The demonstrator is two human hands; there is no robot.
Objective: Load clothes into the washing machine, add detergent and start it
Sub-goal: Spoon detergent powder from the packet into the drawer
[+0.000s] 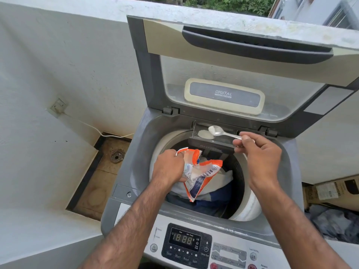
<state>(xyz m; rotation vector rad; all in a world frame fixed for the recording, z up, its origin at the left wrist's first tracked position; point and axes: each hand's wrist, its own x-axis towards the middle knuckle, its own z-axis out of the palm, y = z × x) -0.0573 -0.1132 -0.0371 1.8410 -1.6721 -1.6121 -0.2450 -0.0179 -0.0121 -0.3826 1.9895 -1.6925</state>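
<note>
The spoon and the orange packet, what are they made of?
The spoon looks like metal: silvery and shiny, with bright glints. The orange packet looks like thin plastic film: glossy, printed, and crumpled where the left hand grips it.

Top-loading washing machine (139,152), seen from above. Lid (213,55) raised upright at the rear, against the parapet; control panel (186,243) along the front edge. Clothes (219,183) lie in the drum (250,206). Detergent drawer (206,140) projects from the rear rim over the drum. Right hand (260,152) holds a spoon (217,131), its bowl above the drawer. Left hand (169,167) holds a packet (200,177) over the clothes, in front of the drawer. Left of machine: floor drain (116,156), wall socket (58,106). Right of machine: cardboard box (334,191), with more laundry (334,222) in front of it.
</note>
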